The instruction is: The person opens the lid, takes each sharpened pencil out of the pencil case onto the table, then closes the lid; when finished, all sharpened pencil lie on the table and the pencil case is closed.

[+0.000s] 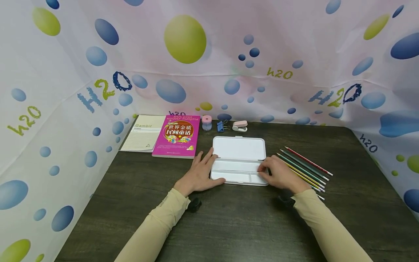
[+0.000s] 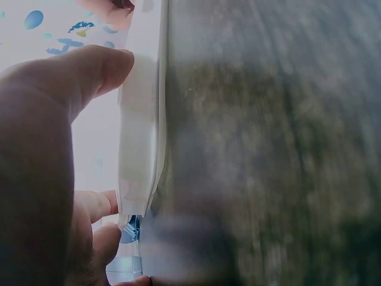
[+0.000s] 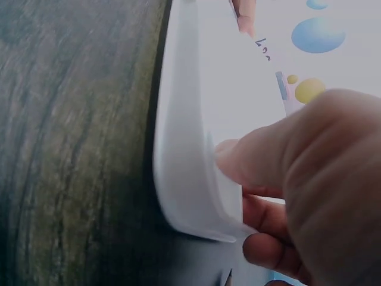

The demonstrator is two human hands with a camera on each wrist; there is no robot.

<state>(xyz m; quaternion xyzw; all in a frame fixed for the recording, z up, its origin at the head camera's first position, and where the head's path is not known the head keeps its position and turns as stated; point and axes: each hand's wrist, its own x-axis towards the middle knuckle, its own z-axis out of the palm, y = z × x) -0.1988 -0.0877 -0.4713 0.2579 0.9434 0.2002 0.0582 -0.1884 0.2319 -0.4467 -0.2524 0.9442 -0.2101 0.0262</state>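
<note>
A white pencil case [image 1: 234, 165] lies on the dark table with its lid [image 1: 239, 148] folded back, showing a tray divided into compartments with nothing visible in them. My left hand [image 1: 199, 174] rests at the case's left end, fingers spread along the side; its thumb [image 2: 113, 68] touches the front left corner. At the right end, my right hand [image 1: 278, 173] holds the tray's edge between thumb and curled fingers. The right thumb [image 3: 235, 156] sits over the rim, while the other fingers are partly hidden behind the case's end.
Several pencils [image 1: 302, 167] lie slanted beside the right hand. Behind the left hand are a pink book [image 1: 178, 136] and a notebook [image 1: 143, 133]. A pink-topped jar [image 1: 207, 123], a blue binder clip [image 1: 220, 126] and a pink-white stapler [image 1: 240, 126] stand behind the case.
</note>
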